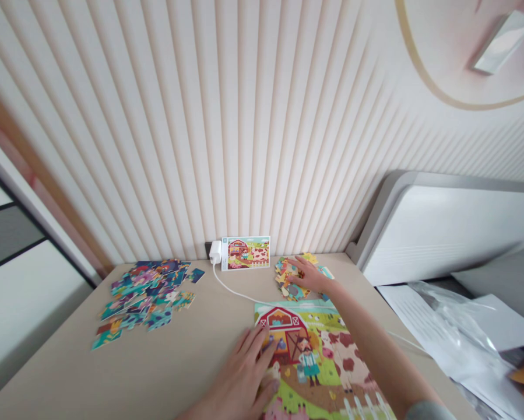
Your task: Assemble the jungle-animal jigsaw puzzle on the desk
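My left hand (248,373) lies flat, fingers loosely spread and grasping nothing, on the left edge of the colourful cardboard farm puzzle (318,361). Beyond the puzzle, my right hand (308,275) rests half-open on the yellow-and-teal loose pieces (293,290); whether it grips one, I cannot tell.

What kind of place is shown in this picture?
Probably a room in a home, perhaps a bedroom. A ribbed wall panel stands behind the table, a charger is plugged in there, and a farm puzzle lies on the tabletop, which suggests home leisure.
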A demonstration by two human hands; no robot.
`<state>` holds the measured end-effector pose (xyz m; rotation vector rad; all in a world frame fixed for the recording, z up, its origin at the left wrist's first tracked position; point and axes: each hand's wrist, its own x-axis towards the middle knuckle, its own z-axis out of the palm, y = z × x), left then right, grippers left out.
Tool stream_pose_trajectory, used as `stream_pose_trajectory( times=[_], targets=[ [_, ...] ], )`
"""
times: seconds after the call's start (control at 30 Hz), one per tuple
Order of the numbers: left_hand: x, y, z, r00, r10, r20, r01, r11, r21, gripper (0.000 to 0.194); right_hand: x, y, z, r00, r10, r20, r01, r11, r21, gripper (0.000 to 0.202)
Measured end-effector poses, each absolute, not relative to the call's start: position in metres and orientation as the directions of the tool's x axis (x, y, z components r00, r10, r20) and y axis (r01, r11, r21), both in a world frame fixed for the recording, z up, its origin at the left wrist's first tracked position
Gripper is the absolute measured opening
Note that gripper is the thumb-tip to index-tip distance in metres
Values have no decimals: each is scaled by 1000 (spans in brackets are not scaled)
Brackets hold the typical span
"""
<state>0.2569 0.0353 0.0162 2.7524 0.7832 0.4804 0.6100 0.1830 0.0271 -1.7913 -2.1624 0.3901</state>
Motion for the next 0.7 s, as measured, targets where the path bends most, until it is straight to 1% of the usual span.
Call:
stream_pose_trajectory(
  times=[0.1, 0.17, 0.23, 0.3, 0.37, 0.43, 0.6, 0.7],
  targets=[
    [256, 49, 33, 756, 582, 301, 475, -803, 360, 47, 628, 175, 32, -17, 997, 78, 917, 47, -397, 70],
    [259, 64, 44, 736, 586, 338, 466, -801, 375, 44, 648, 165, 35, 98, 992, 76, 917, -60, -395, 69],
    [265, 82, 52, 723, 589, 361, 469, -802, 369, 43, 671, 151, 38, 211, 976, 49, 904, -175, -391, 74],
    [273, 99, 54, 713, 595, 370, 489, -801, 347, 39, 691, 137, 38, 280, 960, -4, 883, -259, -391, 84],
    [281, 112, 50, 716, 594, 367, 499, -803, 327, 39, 703, 126, 36, 313, 949, -47, 863, -305, -402, 91],
    [287, 120, 41, 712, 601, 362, 509, -798, 324, 40, 706, 121, 32, 333, 941, -70, 843, -329, -426, 89],
    [290, 117, 23, 704, 622, 343, 523, -780, 342, 36, 698, 128, 26, 299, 944, -137, 773, -324, -546, 59],
    [290, 115, 22, 708, 624, 332, 519, -778, 355, 34, 696, 133, 28, 294, 941, -168, 727, -334, -600, 55]
  ],
)
